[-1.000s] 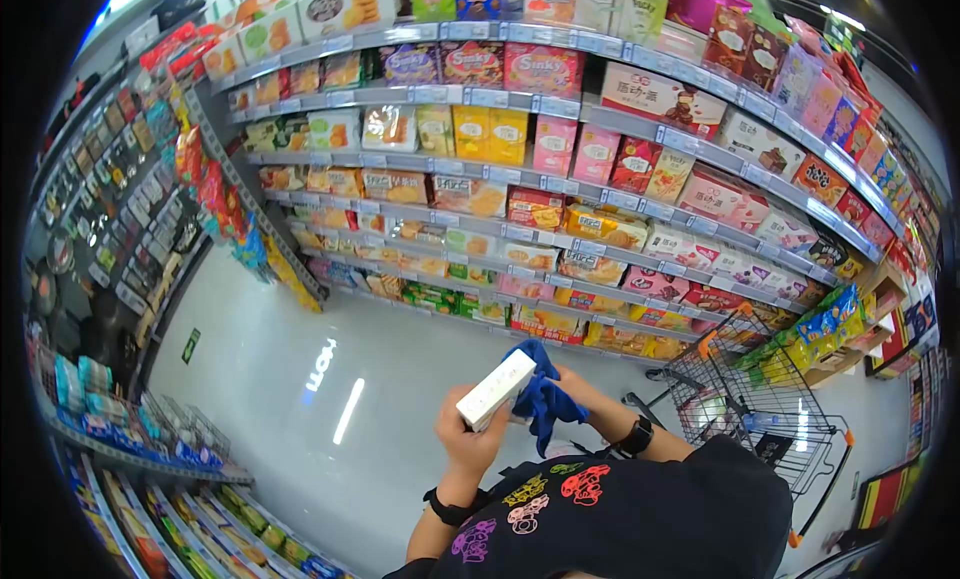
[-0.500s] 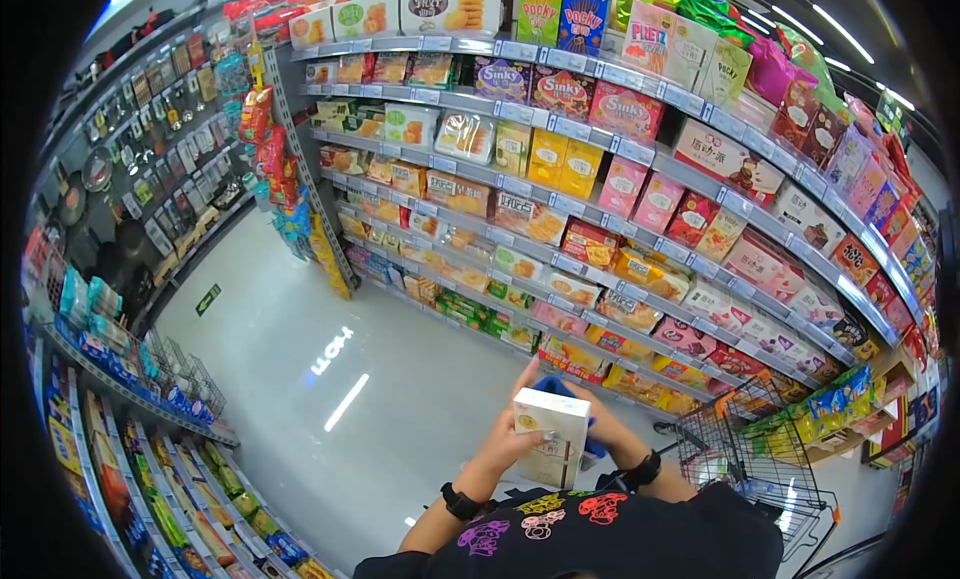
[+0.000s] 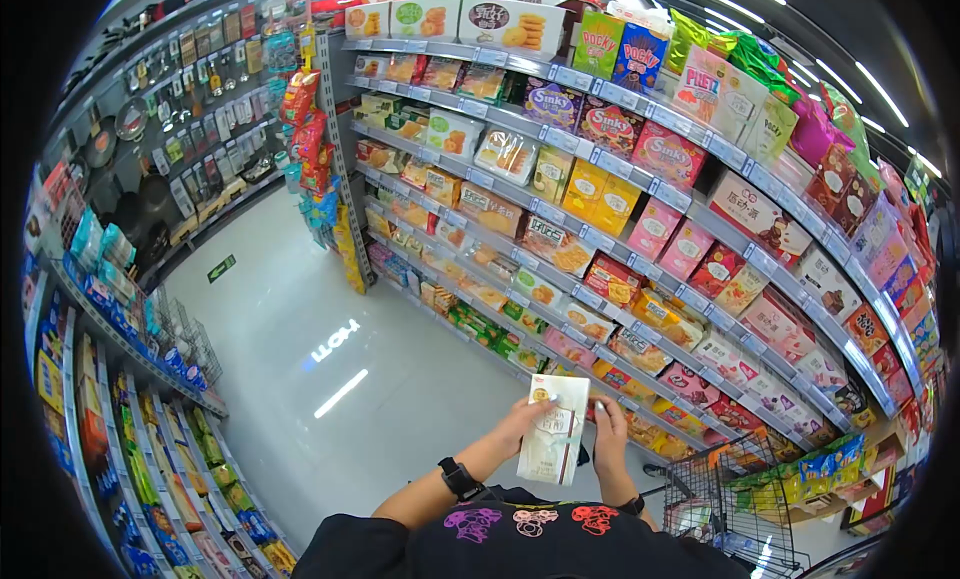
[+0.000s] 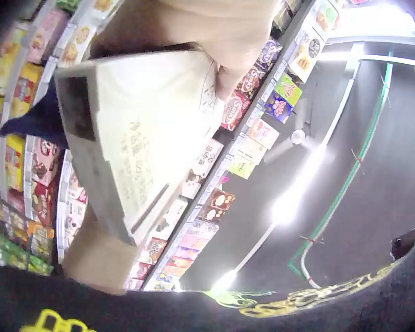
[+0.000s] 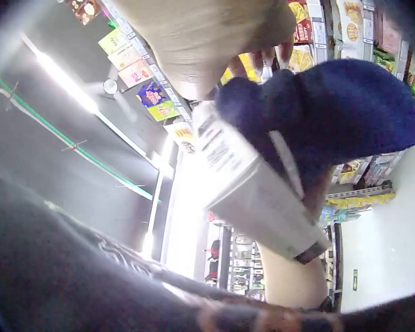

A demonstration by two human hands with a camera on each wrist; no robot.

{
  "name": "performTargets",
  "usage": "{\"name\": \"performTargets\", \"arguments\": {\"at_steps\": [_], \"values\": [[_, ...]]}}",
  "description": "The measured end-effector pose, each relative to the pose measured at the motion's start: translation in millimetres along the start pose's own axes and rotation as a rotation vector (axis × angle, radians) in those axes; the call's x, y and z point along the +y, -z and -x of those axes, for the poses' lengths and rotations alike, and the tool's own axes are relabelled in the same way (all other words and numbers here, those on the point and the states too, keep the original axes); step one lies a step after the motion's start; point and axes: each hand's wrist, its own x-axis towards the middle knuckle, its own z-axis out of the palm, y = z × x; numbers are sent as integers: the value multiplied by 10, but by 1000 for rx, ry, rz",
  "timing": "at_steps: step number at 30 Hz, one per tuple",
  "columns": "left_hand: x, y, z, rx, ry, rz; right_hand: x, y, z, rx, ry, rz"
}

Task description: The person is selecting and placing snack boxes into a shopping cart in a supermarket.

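Observation:
A white box [image 3: 553, 449] with faint printed lettering stands upright in front of the person's chest, its broad face toward the head camera. The left hand [image 3: 512, 426] grips it from the left, thumb on the front face. Close beside the box's right edge is the right hand [image 3: 609, 444], fingers curled. It holds a dark blue cloth [image 5: 346, 107], which hangs in folds in the right wrist view, right behind the box. From the left wrist, a corner of the cloth [image 4: 38, 121] shows past the box; the head view mostly hides it.
Shelves [image 3: 590, 164] packed with boxed biscuits and snacks run along the front and right. A wire shopping cart [image 3: 735, 499] stands at the right. Low shelves [image 3: 150, 459] of packets line the left, and kitchen utensils hang on a rack [image 3: 180, 109] beyond the floor.
The box has turned from showing its narrow end to standing upright with its broad face toward the head camera. The blue cloth has gone mostly behind it. The head view has swung rightward.

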Motion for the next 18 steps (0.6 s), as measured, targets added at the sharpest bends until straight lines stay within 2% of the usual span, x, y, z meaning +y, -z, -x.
{"name": "performTargets", "arguments": {"at_steps": [2,5,6,8,9,11,14,16,18], "values": [[135,-31,82,34,-87,24,-71,-42,-80,-175,-27,-90],[91,103,50,142,-228,-98,-257,-385,-20,-237,-48,120],[27,192,0,263,-391,-287,-428,-510,-14,-285,89,208],[-31,279,-23,509,-705,-673,-326,-588,-77,-301,29,102],[-34,364,0,564,-753,-743,-293,-626,-108,-308,0,50],[256,348,255,667,-844,-890,-303,-723,-119,-292,123,85],[542,397,455,862,-913,-676,-251,-737,-143,-282,219,231],[671,317,632,671,-967,-410,-199,-742,-145,-259,289,294],[689,134,767,452,-990,-241,-246,-717,-102,-313,212,232]]}}
